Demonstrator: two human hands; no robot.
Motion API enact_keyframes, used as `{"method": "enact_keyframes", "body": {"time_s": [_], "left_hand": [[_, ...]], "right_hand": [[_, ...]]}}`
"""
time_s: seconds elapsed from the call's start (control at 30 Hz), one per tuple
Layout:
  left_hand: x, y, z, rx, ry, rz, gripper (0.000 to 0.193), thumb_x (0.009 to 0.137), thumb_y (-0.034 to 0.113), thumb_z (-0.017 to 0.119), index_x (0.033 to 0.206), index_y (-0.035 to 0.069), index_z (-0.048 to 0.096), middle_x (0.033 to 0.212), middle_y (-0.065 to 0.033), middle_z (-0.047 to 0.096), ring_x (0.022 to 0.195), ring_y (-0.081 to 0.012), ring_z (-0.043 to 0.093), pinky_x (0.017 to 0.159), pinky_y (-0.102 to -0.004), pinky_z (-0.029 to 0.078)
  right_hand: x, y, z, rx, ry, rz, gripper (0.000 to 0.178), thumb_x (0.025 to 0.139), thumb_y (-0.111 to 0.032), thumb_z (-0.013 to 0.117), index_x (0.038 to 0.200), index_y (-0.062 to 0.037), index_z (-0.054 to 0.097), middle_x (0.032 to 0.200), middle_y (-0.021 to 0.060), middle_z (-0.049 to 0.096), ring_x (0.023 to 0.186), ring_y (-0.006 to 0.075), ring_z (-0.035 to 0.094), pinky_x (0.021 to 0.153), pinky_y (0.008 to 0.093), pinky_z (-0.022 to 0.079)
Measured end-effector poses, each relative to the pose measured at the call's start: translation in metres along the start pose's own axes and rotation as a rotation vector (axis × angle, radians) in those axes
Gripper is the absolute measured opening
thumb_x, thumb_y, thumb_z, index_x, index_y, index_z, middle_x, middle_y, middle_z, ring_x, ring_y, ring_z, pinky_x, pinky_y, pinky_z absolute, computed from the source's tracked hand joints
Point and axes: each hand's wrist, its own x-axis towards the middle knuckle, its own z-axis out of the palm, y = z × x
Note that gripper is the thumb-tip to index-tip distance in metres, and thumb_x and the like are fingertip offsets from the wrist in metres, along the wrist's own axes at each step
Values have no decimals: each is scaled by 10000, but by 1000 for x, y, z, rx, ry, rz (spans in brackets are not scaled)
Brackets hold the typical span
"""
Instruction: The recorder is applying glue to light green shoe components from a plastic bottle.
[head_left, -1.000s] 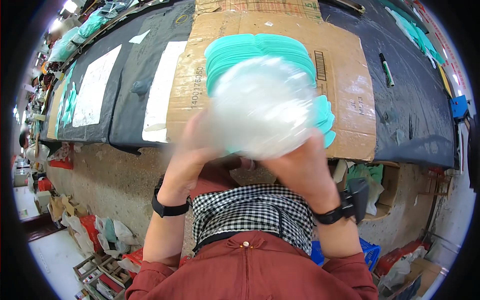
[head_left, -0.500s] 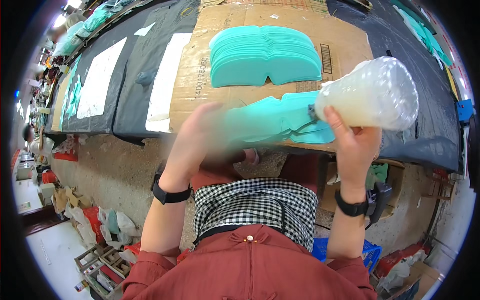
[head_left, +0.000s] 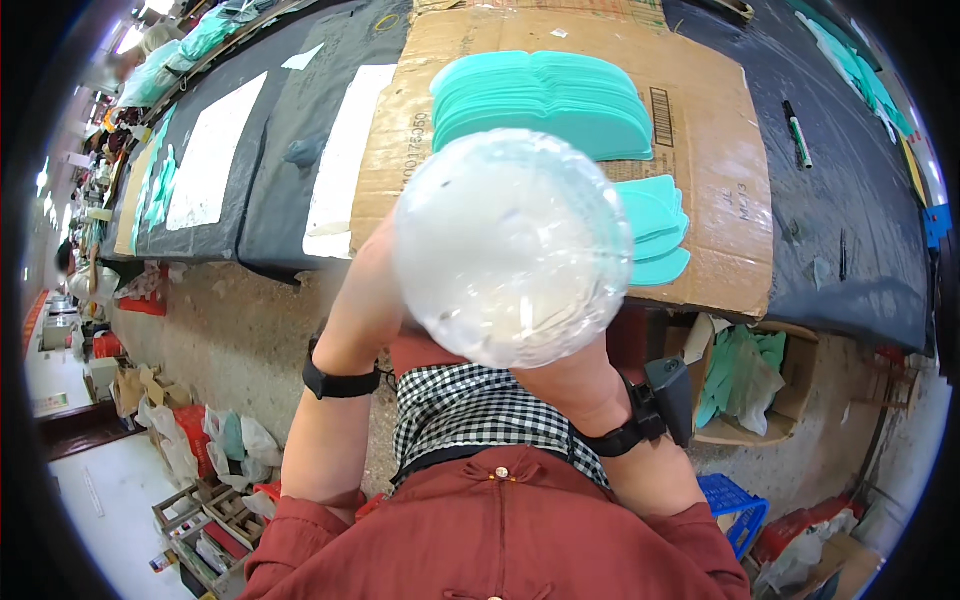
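My right hand grips a clear plastic bottle with whitish contents, its round base turned up toward me. The bottle hides that hand's fingers and the nozzle end. Behind its left side is my left hand, fingers out of sight, so what they touch cannot be told. Several loose mint-green cut pieces lie fanned near the table edge, partly covered by the bottle. Beyond them, a thick stack of mint-green pieces with a notched edge sits on a cardboard sheet.
White sheets lie on the dark table cover at left. A marker and a thin black pen rest at right. Below the table are a carton with green scraps and a blue crate.
The bottle has swung left with my right hand, from lying sideways to base-up, and now covers the middle pieces. My left hand, blurred before, is now mostly behind it.
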Motion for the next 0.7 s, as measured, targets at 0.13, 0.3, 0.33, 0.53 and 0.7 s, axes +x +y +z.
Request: {"method": "enact_keyframes", "body": {"time_s": [0.13, 0.3, 0.33, 0.53, 0.7], "left_hand": [[-8, -5, 3, -654, -20, -160, 530, 1035, 108, 633, 1527, -10, 472, 1381, -125, 648, 1257, -190, 630, 1052, -346, 513], [10, 10, -2, -671, -5, -439, 399, 970, 78, 730, 1346, -25, 641, 1088, -65, 746, 994, -119, 703, 913, -278, 566], [13, 10, -2, -642, -28, -394, 357, 964, 58, 731, 1303, -32, 667, 1075, -62, 742, 982, -117, 704, 904, -272, 568], [20, 54, -5, -685, 172, -186, 274, 969, -9, 715, 1241, -24, 684, 1086, -48, 738, 1000, -115, 690, 916, -262, 545], [5, 13, 11, 266, 178, 343, 297, 875, -111, 678, 1130, 36, 717, 1157, -120, 723, 1125, -273, 707, 1073, -414, 523]], "right_hand": [[4, 29, -26, -87, 12, 42, 513, 794, -159, 879, 1249, -26, 682, 1157, 166, 741, 994, 361, 726, 858, 431, 579], [29, 54, -108, 18, 262, 427, 391, 925, -57, 810, 1286, -12, 666, 1196, 108, 738, 1058, 213, 718, 927, 371, 570], [27, 60, -123, 12, 267, 420, 391, 925, -57, 810, 1286, -12, 666, 1196, 108, 738, 1058, 213, 718, 927, 371, 570], [2, 74, -179, 285, 709, 471, 425, 954, -40, 758, 1355, -19, 620, 1295, 100, 689, 1176, 216, 680, 1023, 384, 563], [5, 57, -174, 395, 805, 393, 419, 959, -52, 752, 1356, -18, 624, 1298, 103, 691, 1168, 211, 686, 1012, 376, 568]]}}
